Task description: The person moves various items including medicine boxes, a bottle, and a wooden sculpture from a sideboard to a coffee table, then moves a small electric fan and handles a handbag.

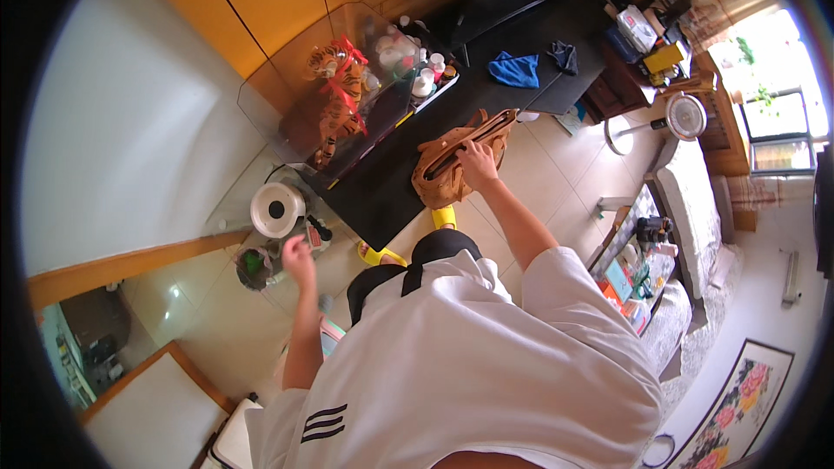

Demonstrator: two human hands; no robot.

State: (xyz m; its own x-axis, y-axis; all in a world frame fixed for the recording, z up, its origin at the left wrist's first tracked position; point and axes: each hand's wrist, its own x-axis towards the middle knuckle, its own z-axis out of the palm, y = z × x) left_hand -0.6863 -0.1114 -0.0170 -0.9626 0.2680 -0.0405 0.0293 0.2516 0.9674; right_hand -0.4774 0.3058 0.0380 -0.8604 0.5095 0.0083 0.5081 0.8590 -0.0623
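Note:
A brown handbag (pixel 443 172) with its top unzipped rests at the edge of a black table (pixel 384 192). My right hand (pixel 477 161) grips the near rim of its opening, fingers bent over the edge. The inside of the bag is mostly hidden. Off to the left, my left hand (pixel 298 260) hangs in the air, slightly blurred, with its fingers loosely curled and no object visible in it. Beneath that hand in the picture are a white round-topped appliance (pixel 278 210) and a waste bin (pixel 253 268) with something green inside.
A plush tiger (pixel 342 91) with red ribbon sits behind a clear panel on the table. Bottles and cups (pixel 427 78) crowd a tray. Further along lie a blue cloth (pixel 515 70) and a dark cloth (pixel 563 56). To the right are a standing fan (pixel 684 116), a cluttered low table (pixel 632 273) and a sofa (pixel 687 208).

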